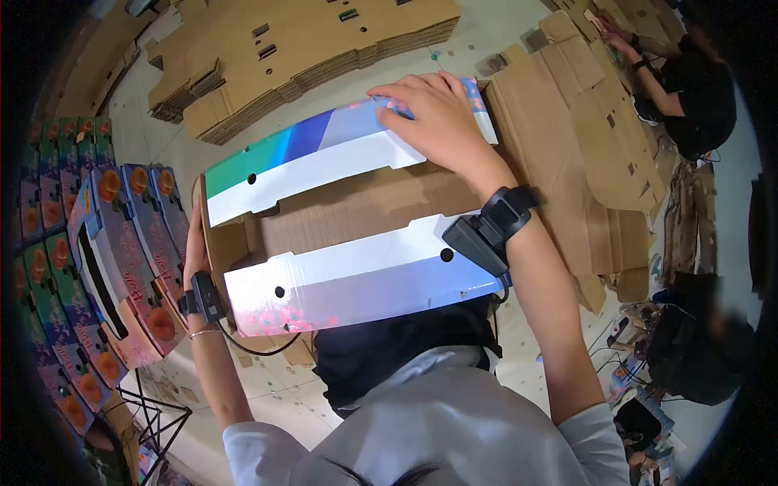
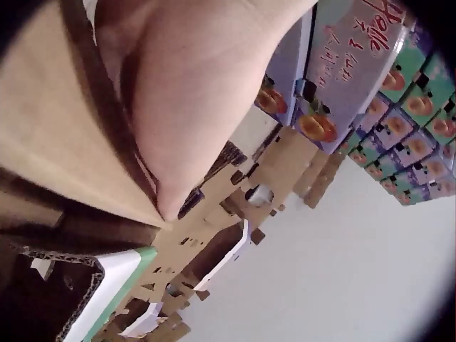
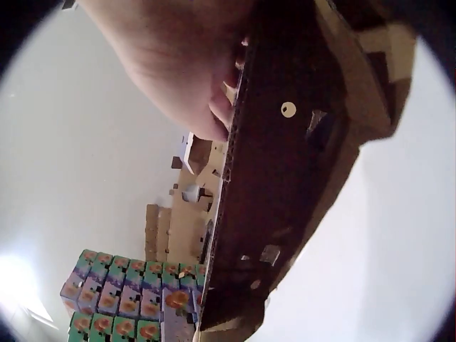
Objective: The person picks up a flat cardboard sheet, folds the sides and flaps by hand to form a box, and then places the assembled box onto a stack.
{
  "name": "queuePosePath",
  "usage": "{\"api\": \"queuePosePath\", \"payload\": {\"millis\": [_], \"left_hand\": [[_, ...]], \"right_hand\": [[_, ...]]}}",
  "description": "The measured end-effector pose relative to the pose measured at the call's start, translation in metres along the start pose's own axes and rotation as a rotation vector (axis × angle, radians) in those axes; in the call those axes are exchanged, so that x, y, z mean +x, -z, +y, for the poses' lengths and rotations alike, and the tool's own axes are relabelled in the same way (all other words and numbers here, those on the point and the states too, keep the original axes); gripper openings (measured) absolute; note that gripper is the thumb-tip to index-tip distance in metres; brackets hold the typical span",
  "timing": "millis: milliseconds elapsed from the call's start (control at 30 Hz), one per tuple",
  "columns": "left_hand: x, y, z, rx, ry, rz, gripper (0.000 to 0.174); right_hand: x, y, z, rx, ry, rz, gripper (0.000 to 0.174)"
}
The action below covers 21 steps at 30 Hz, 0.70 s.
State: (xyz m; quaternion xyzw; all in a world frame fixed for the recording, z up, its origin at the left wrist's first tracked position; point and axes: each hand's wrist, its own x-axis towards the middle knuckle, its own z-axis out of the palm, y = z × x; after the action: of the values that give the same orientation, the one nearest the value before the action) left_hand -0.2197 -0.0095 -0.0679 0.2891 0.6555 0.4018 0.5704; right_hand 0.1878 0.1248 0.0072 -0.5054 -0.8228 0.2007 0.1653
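Observation:
A printed cardboard box (image 1: 365,287) lies open before me, its long side panels showing white edges and green, blue and pink print outside, with bare brown board inside. My right hand (image 1: 442,121) rests on the far panel (image 1: 304,142) near its right end, fingers spread over the printed face. In the right wrist view, the fingertips (image 3: 222,107) lie along the panel's edge. My left hand (image 1: 194,239) lies against the box's left end, mostly edge-on in the head view. Up close in the left wrist view, the left hand (image 2: 192,92) touches brown board (image 2: 57,121).
Flat cardboard blanks (image 1: 324,49) are stacked beyond the box. Brown cardboard sheets (image 1: 567,162) spread to the right. Finished printed boxes (image 1: 138,267) stand stacked on the left, by a black wire frame (image 1: 154,421). Another person (image 1: 689,97) works at the upper right.

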Motion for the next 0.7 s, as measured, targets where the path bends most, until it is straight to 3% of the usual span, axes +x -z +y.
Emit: {"api": "queuePosePath", "payload": {"millis": [133, 167, 200, 267, 333, 367, 400, 467, 533, 633, 700], "left_hand": [[-0.001, 0.0, 0.043, 0.211, -0.15, 0.028, 0.058], [-0.016, 0.004, 0.066, 0.625, -0.327, 0.066, 0.055], [-0.028, 0.005, 0.085, 0.747, -0.43, 0.065, 0.052], [-0.095, -0.049, 0.145, 0.707, -0.522, 0.07, 0.049], [-0.156, -0.081, 0.163, 0.617, -0.624, 0.017, 0.053], [-0.183, -0.081, 0.166, 0.735, -0.625, -0.03, 0.059], [-0.196, -0.101, 0.148, 0.507, -0.66, -0.139, 0.067], [-0.191, -0.136, 0.152, 1.042, -0.664, -0.393, 0.082], [-0.177, -0.179, 0.116, 1.361, -0.557, -0.411, 0.101], [-0.161, -0.196, 0.08, 1.47, -0.648, -0.456, 0.116], [-0.16, -0.205, 0.079, 1.472, -0.672, -0.481, 0.116]], "right_hand": [[-0.008, -0.007, 0.0, 0.058, 0.006, 0.089, 0.039], [-0.012, -0.007, -0.002, 0.036, 0.017, 0.122, 0.042], [-0.017, -0.007, -0.004, 0.015, 0.029, 0.153, 0.045], [-0.025, -0.003, -0.008, 0.011, 0.015, 0.143, 0.048], [-0.034, 0.002, -0.009, 0.003, 0.001, 0.132, 0.05], [-0.038, 0.003, -0.01, -0.001, 0.002, 0.135, 0.052], [-0.042, 0.005, -0.01, -0.004, 0.005, 0.138, 0.054], [-0.05, 0.009, -0.014, -0.013, 0.013, 0.117, 0.057], [-0.058, 0.017, -0.016, -0.028, 0.014, 0.1, 0.06], [-0.069, 0.031, -0.008, -0.039, 0.072, 0.006, 0.065], [-0.077, 0.038, 0.002, -0.026, 0.067, -0.031, 0.067]]}}
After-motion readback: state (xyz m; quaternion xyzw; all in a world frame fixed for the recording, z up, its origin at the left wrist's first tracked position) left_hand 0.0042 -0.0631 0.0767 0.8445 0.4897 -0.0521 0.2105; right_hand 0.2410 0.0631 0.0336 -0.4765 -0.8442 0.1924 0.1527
